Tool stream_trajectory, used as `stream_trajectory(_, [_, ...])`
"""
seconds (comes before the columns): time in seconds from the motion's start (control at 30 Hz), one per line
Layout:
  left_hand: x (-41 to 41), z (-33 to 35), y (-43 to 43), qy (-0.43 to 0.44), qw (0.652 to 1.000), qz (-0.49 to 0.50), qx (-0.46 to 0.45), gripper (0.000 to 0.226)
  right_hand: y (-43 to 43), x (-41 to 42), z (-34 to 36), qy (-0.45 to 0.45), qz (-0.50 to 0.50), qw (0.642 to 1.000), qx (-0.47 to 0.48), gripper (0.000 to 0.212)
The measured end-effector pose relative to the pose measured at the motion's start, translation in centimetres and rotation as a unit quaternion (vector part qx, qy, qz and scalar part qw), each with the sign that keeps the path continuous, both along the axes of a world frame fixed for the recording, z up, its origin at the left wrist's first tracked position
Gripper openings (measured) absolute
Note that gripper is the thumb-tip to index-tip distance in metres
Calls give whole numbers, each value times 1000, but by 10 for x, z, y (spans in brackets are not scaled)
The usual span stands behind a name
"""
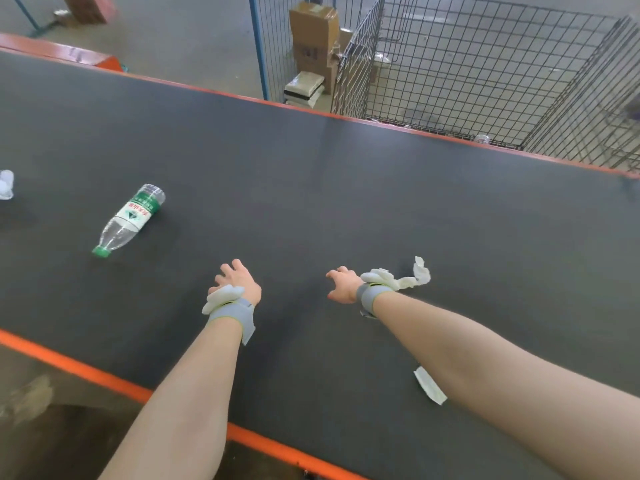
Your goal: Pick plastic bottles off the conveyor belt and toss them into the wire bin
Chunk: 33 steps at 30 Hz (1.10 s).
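Note:
A clear plastic bottle [130, 218] with a green cap and a green-and-white label lies on its side on the dark conveyor belt [311, 188], at the left. My left hand [237, 280] hovers over the belt to the right of the bottle, fingers loosely curled, holding nothing. My right hand [343, 285] is beside it, fingers spread and relaxed, also empty. Both wrists wear grey straps with white cloth tied on. The wire bin [485, 71] stands beyond the belt's far edge at the upper right.
A crumpled clear object [6, 184] sits at the belt's left edge. A white paper scrap [429, 385] lies on the belt under my right forearm. Orange rails [86, 370] border the belt. Cardboard boxes [313, 39] stand behind a blue-framed mesh fence.

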State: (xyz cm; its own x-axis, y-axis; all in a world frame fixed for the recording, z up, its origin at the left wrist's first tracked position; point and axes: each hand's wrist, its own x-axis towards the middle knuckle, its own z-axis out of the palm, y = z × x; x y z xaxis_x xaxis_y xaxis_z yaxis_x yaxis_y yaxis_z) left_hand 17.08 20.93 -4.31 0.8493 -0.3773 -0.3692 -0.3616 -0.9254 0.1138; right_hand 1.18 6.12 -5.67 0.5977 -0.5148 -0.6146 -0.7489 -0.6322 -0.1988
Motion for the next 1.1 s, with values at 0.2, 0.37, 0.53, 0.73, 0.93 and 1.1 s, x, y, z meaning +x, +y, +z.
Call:
stream_trajectory(0.2, [23,3,8,-18,1000,4,24,68,12,26,0,-23,35,999,4,65])
stream_trajectory(0.37, [33,4,16,-36,996,-8,77,86,22,29,-5,-23,50,998,14,75])
stream_trajectory(0.53, [44,9,14,-42,997,5,67,89,25,34,-4,-20,46,999,19,81])
stream_trajectory(0.73, [49,-7,15,-20,999,32,37,95,26,32,-3,-39,35,998,24,80])
stream_trajectory(0.93, [56,-21,3,-6,999,33,14,92,21,16,-11,-38,10,999,31,81])
stream_trajectory(1.1, [38,-34,-19,59,997,45,-15,91,9,-3,-11,-51,-17,998,32,80])
